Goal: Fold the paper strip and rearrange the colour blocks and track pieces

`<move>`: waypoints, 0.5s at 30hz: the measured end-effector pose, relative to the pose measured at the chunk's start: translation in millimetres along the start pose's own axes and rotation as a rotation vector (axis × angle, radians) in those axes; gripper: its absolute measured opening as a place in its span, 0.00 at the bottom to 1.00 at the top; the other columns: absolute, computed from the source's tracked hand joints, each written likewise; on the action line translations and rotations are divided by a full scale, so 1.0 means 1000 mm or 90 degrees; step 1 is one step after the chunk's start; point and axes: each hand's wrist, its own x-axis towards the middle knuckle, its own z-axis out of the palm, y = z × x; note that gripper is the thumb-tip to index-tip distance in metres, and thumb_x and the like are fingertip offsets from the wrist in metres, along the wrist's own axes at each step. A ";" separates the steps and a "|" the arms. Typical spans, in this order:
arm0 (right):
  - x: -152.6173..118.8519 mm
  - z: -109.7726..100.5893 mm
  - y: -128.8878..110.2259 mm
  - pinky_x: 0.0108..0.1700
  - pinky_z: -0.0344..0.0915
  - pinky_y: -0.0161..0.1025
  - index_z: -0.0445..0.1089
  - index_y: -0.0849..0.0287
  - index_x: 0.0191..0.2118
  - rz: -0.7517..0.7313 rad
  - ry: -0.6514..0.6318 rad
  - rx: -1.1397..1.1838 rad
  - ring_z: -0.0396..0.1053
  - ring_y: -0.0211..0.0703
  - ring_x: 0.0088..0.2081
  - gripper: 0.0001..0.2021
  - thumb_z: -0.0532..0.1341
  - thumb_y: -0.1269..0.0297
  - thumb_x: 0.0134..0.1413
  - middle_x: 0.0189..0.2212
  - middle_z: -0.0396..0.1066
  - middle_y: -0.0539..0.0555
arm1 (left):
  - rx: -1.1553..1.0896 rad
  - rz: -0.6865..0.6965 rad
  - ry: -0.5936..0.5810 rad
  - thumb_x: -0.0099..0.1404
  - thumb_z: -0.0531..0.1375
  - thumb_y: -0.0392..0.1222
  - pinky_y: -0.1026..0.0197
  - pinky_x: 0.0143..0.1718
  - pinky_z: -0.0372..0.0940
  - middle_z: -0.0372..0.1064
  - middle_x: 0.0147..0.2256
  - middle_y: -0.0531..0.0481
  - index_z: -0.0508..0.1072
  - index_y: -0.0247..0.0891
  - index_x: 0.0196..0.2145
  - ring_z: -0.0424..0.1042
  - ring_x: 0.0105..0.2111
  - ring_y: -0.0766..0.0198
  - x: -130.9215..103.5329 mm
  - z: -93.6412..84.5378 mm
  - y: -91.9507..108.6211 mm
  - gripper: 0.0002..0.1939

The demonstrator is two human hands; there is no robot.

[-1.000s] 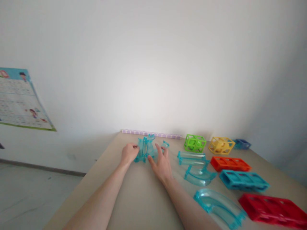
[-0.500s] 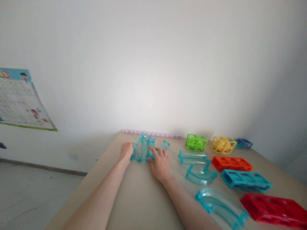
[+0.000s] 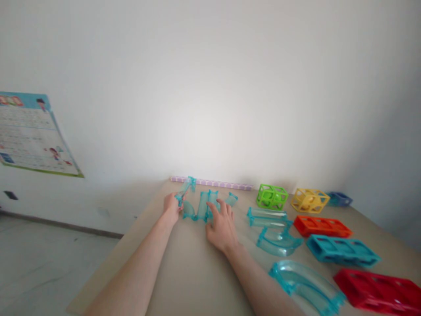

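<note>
My left hand [image 3: 171,207] is closed around the near end of a clear teal track piece [image 3: 187,186], whose far end points up and away. Beside it on the table lie a small curved teal piece [image 3: 188,210] and straight teal pieces [image 3: 204,205]. Over the right part of these pieces rests my right hand [image 3: 222,224], its fingers apart, touching or just above them. Another short teal piece [image 3: 232,199] shows behind its fingers.
To the right on the table [image 3: 194,272] lie more teal tracks [image 3: 279,241], a green cube frame [image 3: 272,196], a yellow one [image 3: 309,200], and orange [image 3: 322,226], teal [image 3: 342,250] and red [image 3: 378,289] blocks. A purple patterned strip [image 3: 220,184] runs along the wall.
The track piece in my left hand has moved left, away from the pieces on the table. My right hand has stayed over them. The view has shifted slightly.
</note>
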 end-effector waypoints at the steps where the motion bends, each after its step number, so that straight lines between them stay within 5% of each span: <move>1: 0.000 0.000 0.000 0.54 0.58 0.56 0.64 0.56 0.57 -0.012 0.002 0.009 0.56 0.63 0.57 0.30 0.59 0.73 0.43 0.57 0.59 0.66 | -0.002 0.004 -0.016 0.66 0.58 0.44 0.54 0.38 0.70 0.69 0.46 0.43 0.69 0.33 0.49 0.72 0.40 0.59 -0.002 0.002 0.001 0.17; 4: 0.001 0.002 0.001 0.55 0.58 0.56 0.61 0.59 0.59 -0.016 0.031 0.042 0.57 0.61 0.57 0.28 0.59 0.68 0.49 0.57 0.61 0.66 | -0.007 0.032 -0.084 0.58 0.61 0.42 0.67 0.19 0.56 0.68 0.25 0.50 0.76 0.27 0.38 0.62 0.20 0.71 -0.010 0.006 0.006 0.15; 6: 0.002 0.002 0.001 0.56 0.58 0.56 0.54 0.64 0.62 -0.008 0.088 0.062 0.57 0.60 0.57 0.30 0.57 0.63 0.54 0.57 0.61 0.67 | -0.017 0.048 -0.149 0.50 0.62 0.42 0.68 0.16 0.46 0.60 0.17 0.55 0.77 0.28 0.33 0.52 0.15 0.74 -0.017 0.008 0.013 0.15; 11: 0.006 -0.004 0.001 0.60 0.51 0.58 0.41 0.68 0.66 -0.001 0.245 0.066 0.49 0.59 0.62 0.35 0.56 0.60 0.58 0.62 0.52 0.69 | 0.008 0.017 -0.331 0.43 0.63 0.42 0.66 0.17 0.44 0.57 0.13 0.55 0.78 0.29 0.28 0.49 0.13 0.74 -0.036 0.012 0.023 0.15; 15: 0.006 -0.010 -0.001 0.57 0.54 0.55 0.52 0.62 0.61 -0.017 0.267 0.106 0.54 0.55 0.59 0.24 0.52 0.63 0.62 0.57 0.61 0.64 | 0.063 -0.009 -0.392 0.46 0.64 0.43 0.64 0.18 0.47 0.57 0.12 0.53 0.78 0.27 0.27 0.51 0.12 0.72 -0.045 0.014 0.022 0.14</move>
